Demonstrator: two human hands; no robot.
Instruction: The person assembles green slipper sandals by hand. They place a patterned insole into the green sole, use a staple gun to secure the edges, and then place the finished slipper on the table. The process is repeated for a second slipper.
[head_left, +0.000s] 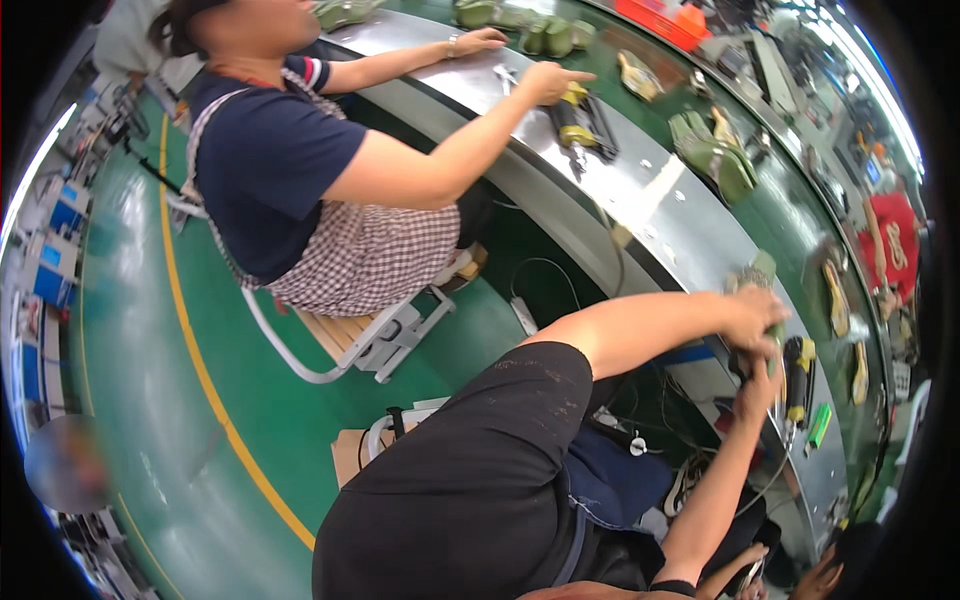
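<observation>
Over the metal bench edge, my left hand [752,315] is closed around a green shoe last [764,263], whose end sticks out above the fingers. Just below it, my right hand [758,388] grips the lower part of the same last. The two hands nearly touch and cover most of it. Close to the right of my hands lies a yellow and black air stapler [797,380] with a hose. A small green box [819,426] sits beside the stapler.
A green conveyor belt [790,215] runs behind the bench, carrying green lasts [712,155] and beige-soled ones [640,76]. At the left, a seated co-worker [290,180] reaches over the bench near another yellow air stapler [572,125]. An orange-red basket [665,22] stands at the far side.
</observation>
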